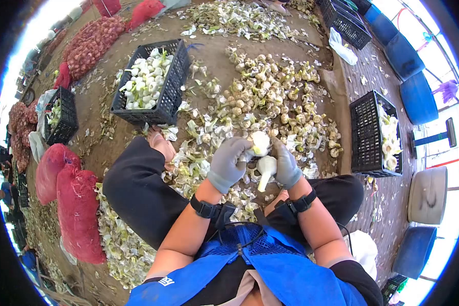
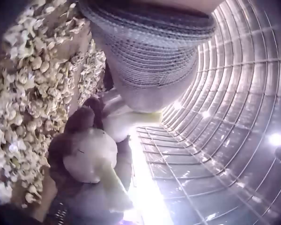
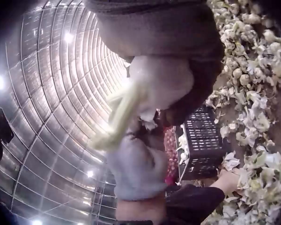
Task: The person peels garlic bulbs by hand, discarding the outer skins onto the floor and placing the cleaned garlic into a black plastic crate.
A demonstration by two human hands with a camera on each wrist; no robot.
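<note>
In the head view, the gloved left hand point(image 1: 228, 162) has its fingers curled round a peeled white garlic bulb point(image 1: 260, 143). The gloved right hand point(image 1: 287, 167) grips a second bulb point(image 1: 266, 166), whose stem points toward the body. Both hands are close together above the ground. From the left wrist, the left hand point(image 2: 150, 70) is large at the top, a bulb point(image 2: 117, 123) below it; the right hand's bulb point(image 2: 90, 156) is beside that one. In the right wrist view, the right hand point(image 3: 164, 33) holds its bulb point(image 3: 161, 79) above the left hand point(image 3: 136, 168).
Unpeeled bulbs point(image 1: 270, 92) lie heaped ahead, with loose skins point(image 1: 188, 173) around the crossed legs. Black crates of white bulbs stand front left point(image 1: 176, 81) and right point(image 1: 364, 132). Red net sacks point(image 1: 79, 214) are at the left, blue barrels point(image 1: 418, 97) at the right.
</note>
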